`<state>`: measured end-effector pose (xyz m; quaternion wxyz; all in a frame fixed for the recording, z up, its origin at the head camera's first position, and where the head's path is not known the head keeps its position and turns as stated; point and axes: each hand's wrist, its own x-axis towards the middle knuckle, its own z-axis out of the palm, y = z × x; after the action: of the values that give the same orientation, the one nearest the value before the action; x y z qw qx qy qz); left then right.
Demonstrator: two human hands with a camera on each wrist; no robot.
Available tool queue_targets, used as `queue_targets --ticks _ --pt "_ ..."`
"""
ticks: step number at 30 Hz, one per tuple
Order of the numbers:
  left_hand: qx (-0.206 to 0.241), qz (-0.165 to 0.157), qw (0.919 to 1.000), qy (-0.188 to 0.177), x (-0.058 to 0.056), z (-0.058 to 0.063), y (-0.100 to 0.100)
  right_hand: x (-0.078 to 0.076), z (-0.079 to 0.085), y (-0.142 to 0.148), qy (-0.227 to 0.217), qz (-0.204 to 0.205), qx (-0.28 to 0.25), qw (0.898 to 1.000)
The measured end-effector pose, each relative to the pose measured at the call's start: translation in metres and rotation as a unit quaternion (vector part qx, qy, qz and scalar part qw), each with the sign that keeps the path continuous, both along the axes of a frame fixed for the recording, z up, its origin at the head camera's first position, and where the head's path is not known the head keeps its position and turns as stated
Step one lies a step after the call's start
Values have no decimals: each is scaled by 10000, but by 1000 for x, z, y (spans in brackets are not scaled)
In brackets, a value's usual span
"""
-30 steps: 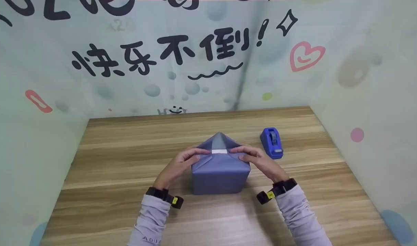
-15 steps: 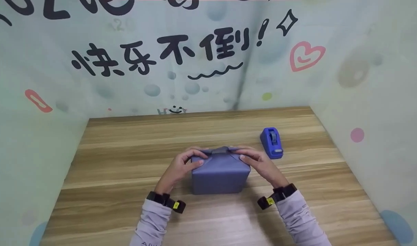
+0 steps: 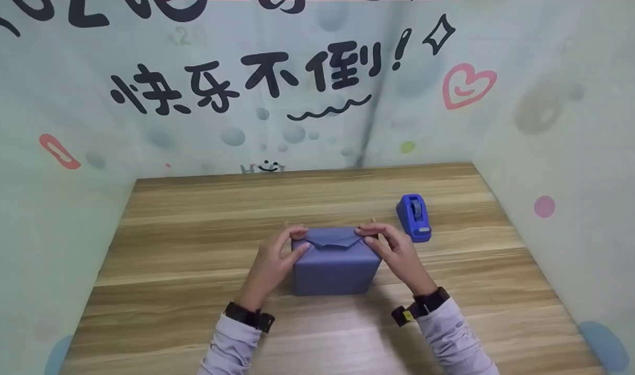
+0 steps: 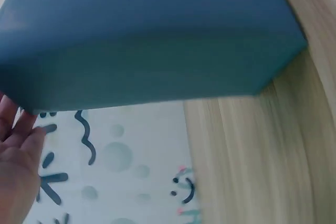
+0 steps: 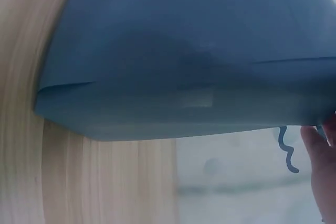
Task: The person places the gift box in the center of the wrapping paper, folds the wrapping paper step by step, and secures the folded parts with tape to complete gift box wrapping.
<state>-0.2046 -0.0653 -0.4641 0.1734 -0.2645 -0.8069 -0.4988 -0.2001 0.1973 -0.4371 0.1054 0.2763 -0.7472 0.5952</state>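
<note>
A box wrapped in blue-purple paper (image 3: 335, 276) stands on the table in the head view. Its pointed paper flap (image 3: 334, 239) lies folded forward over the top. My left hand (image 3: 268, 263) grips the top left corner, thumb on the near side of the fold and fingers on the far side. At the top right corner my right hand (image 3: 405, 258) pinches the folded edge between thumb and fingers. The wrist views show the box's sides from close by, with part of the left hand (image 4: 21, 166) and right hand (image 5: 323, 166) at their edges.
Behind the right hand stands a blue tape dispenser (image 3: 414, 217) on the wood-grain table (image 3: 192, 229). A printed cloth backdrop (image 3: 317, 140) with dark lettering rises along the table's back and sides.
The flap stood up behind the box with a white strip at its base. It has folded toward me, flat onto the top. Both hands have stayed at the top corners, shifting slightly.
</note>
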Motion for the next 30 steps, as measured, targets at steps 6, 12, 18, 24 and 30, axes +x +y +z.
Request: queue_targets --ticks 6,12,18,24,30 --pt "-1476 195 9882 364 15 5 -11 0 -4 -4 836 -537 722 9924" --pt "-1899 322 9789 682 21 6 -13 -10 -19 3 1168 -739 1172 9834" --pt "-2040 832 9726 744 22 2 -11 -10 -18 7 1515 -699 1468 9750" --pt "-2257 882 9671 772 21 0 -10 -11 -17 10 1807 -723 1865 9630" --pt "-2389 1044 9620 812 23 1 -9 -11 -14 14 1883 -535 2332 9525"
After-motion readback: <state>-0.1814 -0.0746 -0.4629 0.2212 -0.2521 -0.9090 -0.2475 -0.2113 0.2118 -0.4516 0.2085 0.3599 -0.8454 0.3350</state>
